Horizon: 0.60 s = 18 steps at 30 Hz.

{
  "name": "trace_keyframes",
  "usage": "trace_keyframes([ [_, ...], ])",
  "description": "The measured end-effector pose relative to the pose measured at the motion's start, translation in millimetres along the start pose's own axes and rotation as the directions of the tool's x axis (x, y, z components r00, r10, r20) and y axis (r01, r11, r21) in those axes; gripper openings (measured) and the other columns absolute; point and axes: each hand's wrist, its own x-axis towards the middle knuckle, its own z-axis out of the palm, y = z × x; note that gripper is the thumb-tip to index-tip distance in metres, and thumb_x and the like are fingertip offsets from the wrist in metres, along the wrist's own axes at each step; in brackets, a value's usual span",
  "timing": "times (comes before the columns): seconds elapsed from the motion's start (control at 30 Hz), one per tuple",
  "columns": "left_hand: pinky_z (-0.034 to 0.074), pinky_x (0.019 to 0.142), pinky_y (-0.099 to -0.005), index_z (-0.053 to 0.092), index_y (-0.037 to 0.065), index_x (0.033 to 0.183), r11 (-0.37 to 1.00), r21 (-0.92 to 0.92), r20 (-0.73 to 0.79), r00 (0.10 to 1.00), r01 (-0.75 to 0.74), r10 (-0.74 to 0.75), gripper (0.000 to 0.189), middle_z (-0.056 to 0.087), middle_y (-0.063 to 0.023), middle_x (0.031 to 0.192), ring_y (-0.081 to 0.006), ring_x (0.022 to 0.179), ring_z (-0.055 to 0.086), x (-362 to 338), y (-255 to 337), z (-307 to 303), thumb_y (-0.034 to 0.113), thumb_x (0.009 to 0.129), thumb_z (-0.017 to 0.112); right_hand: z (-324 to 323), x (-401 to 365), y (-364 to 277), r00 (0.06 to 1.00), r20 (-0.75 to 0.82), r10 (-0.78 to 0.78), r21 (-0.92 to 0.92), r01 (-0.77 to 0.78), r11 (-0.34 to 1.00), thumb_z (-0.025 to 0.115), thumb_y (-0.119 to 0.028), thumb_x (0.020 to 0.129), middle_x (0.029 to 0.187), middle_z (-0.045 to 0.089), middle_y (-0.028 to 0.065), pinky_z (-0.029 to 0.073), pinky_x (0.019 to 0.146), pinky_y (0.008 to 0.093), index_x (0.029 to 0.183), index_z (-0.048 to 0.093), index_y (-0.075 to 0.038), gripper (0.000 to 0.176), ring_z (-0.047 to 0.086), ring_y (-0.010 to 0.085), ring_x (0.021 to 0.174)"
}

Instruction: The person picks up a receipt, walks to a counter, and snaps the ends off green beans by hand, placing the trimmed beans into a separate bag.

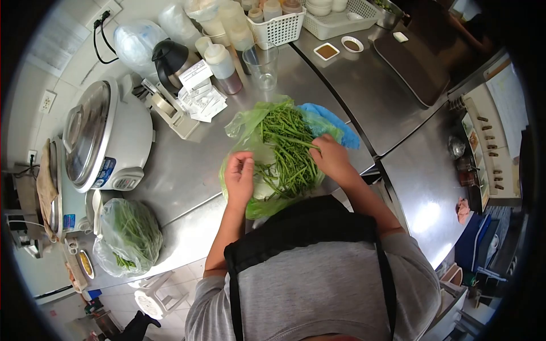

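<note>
In front of me a light green plastic bag (245, 122) lies opened out, with a heap of thin green vegetable stems (293, 165) on it. My right hand (331, 158) is at the heap's right side, its fingers pinched on a green stem (293, 140) that points left across the pile. Over the bag's left side, my left hand (240, 175) is curled with thumb and fingers together. Whether anything is between those fingertips I cannot make out. Some blue plastic (335, 124) pokes out beyond the bag at upper right.
A large rice cooker (122, 133) and a tape dispenser (170, 116) stand left. Another bag of greens (131, 236) sits at the lower left edge. Behind are a squeeze bottle (223, 68), a clear cup (263, 68), paper slips (203, 99) and a white basket (278, 28). A dark tray (412, 65) lies right.
</note>
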Motion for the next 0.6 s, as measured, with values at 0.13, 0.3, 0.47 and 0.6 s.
trace_keyframes([
  [0.13,0.039,0.067,-0.0197,0.051,0.002,0.101,0.978,-0.108,0.190,0.969,0.180,-0.157,0.019,0.051,-0.0005,0.087,-0.0062,0.078,0.045,-4,0,21,0.009,0.083,0.050,-13,-1,-8,0.999,-0.030,-0.034,0.266,0.041,0.963,0.050,-0.015,0.080,0.080,0.055,0.0075,0.042,0.063,0.0293,0.084,0.054,-0.001,0.015,0.054,0.0197,0.068],
  [0.3,0.039,0.077,-0.0247,0.047,0.000,0.111,0.924,-0.274,0.327,0.929,0.268,-0.172,0.030,0.053,-0.0047,0.093,-0.0104,0.085,0.048,1,27,49,0.016,0.085,0.048,-2,3,-30,0.920,0.355,-0.168,0.671,-0.125,0.730,0.048,-0.017,0.082,0.066,0.057,0.0054,0.041,0.060,0.0245,0.085,0.053,0.002,0.019,0.053,0.0108,0.063],
  [0.47,0.039,0.068,-0.0273,0.051,0.001,0.096,0.909,-0.239,0.272,0.922,0.341,-0.275,0.024,0.055,-0.0063,0.085,-0.0139,0.075,0.049,14,32,38,0.021,0.089,0.039,9,2,-53,0.892,0.400,-0.212,0.731,-0.171,0.661,0.045,-0.016,0.084,0.067,0.056,0.0014,0.039,0.057,0.0210,0.085,0.056,0.000,0.019,0.048,0.0072,0.060],
  [0.6,0.036,0.064,-0.0231,0.054,0.005,0.093,0.839,-0.443,0.161,0.948,0.317,-0.273,0.022,0.058,-0.0046,0.082,-0.0105,0.070,0.048,22,29,19,0.022,0.089,0.040,9,0,-47,0.866,0.477,-0.150,0.706,-0.276,0.652,0.043,-0.018,0.086,0.067,0.053,-0.0017,0.036,0.052,0.0183,0.087,0.056,-0.003,0.020,0.042,0.0042,0.057],
])
